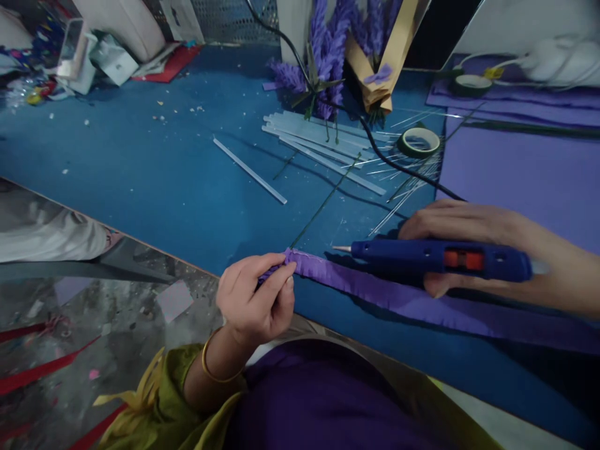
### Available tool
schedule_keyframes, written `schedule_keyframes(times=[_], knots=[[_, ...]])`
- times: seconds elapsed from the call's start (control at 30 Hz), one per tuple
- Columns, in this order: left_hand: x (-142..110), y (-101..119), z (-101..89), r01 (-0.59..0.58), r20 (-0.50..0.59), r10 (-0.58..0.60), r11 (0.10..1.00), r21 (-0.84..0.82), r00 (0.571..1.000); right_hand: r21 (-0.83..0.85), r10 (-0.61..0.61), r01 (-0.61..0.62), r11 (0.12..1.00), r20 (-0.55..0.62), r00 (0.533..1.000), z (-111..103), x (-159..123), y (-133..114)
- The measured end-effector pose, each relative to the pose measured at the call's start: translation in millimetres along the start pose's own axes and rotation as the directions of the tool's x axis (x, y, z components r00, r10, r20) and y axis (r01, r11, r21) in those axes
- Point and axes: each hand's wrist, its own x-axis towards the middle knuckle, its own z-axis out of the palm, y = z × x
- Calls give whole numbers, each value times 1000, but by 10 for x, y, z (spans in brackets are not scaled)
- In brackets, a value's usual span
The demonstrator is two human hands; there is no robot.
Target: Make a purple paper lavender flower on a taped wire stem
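Note:
My left hand (257, 297) pinches the end of a long purple fringed strip (398, 298) at the table's front edge, where the strip meets a thin green wire stem (323, 203). A bit of rolled purple material shows between the fingers. From there the strip runs off to the right, lying along the blue table. My right hand (487, 231) grips a dark blue hot glue gun (398, 253) with a red part on its side. Its pale nozzle points left, just above the strip and a short way from my left fingers.
Glue sticks (323, 144) lie in a pile on the blue table (140, 150), one apart (248, 170). Green tape (420, 142) and thin wires lie near a black cord (389, 153). Purple flowers (328, 50) stand behind; purple sheets (520, 162) lie right. A person's leg (51, 231) is at left.

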Motion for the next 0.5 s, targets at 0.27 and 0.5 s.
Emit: schedule_keyframes(times=[0.27, 0.5], knots=[[-19, 68, -24, 117, -19, -120, 988, -101, 993, -463, -106, 96, 881, 6, 994, 114, -89, 149], [150, 160, -115, 300, 80, -302, 953, 39, 950, -684, -113, 134, 717, 76, 991, -16, -99, 230]])
